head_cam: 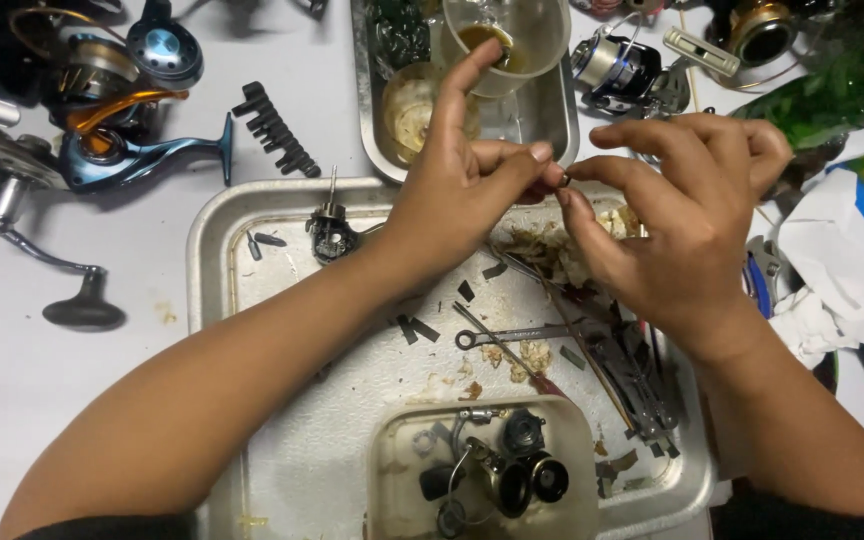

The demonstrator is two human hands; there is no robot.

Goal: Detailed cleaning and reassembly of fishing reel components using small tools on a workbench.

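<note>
Both hands meet above the far edge of a large metal tray (214,232), fingertips pinched together on a tiny dark part (565,181) that sits between them; the part is too small to name more closely. The left hand (462,190) grips it between thumb and middle fingers, with the index finger raised toward a clear plastic cup (537,40) holding a little brownish liquid. The right hand (677,215) closes on the same part from the other side with thumb and forefinger, the remaining fingers curled loosely. Under the hands the tray carries grubby tissue scraps, a small wrench (512,335), a dark reel mechanism with a shaft (330,232) and a couple of loose screw bits (262,242). A shallow plastic tub (387,470) at the near side of the tray holds dismantled fishing-reel parts, including round black pieces. On the white table to the left lie a blue and orange spinning reel (117,140), a reel handle with a dark knob (67,290) and a strip of black driver bits (274,130). A second, smaller metal tray (564,110) stands beyond the hands, and white tissue (832,270) lies at the right.
</note>
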